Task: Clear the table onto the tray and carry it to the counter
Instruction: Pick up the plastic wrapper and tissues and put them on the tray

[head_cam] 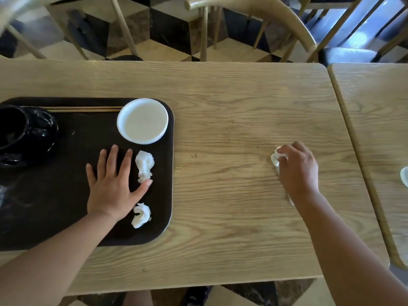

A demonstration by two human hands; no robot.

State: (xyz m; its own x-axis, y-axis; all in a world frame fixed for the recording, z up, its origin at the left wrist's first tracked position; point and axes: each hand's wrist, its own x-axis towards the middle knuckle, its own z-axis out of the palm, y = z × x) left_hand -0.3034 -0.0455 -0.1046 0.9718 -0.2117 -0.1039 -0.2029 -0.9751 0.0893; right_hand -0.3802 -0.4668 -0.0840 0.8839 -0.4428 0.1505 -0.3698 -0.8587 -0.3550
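Note:
A dark brown tray [72, 228] lies on the left of the wooden table [231, 133]. On it stand a white plate [142, 120], a black bowl [24, 133], a pair of chopsticks [84, 109] and two crumpled white napkins [144, 165] [141, 215]. My left hand [114, 184] rests flat on the tray with fingers spread, its thumb touching the upper napkin. My right hand [295, 168] is on the table's right part, fingers closed around a third crumpled napkin [276, 159].
A second table [379, 120] adjoins on the right, with a white object [404, 176] at the frame's edge. Wooden chairs [254, 9] stand behind the far table edge over a checkered floor.

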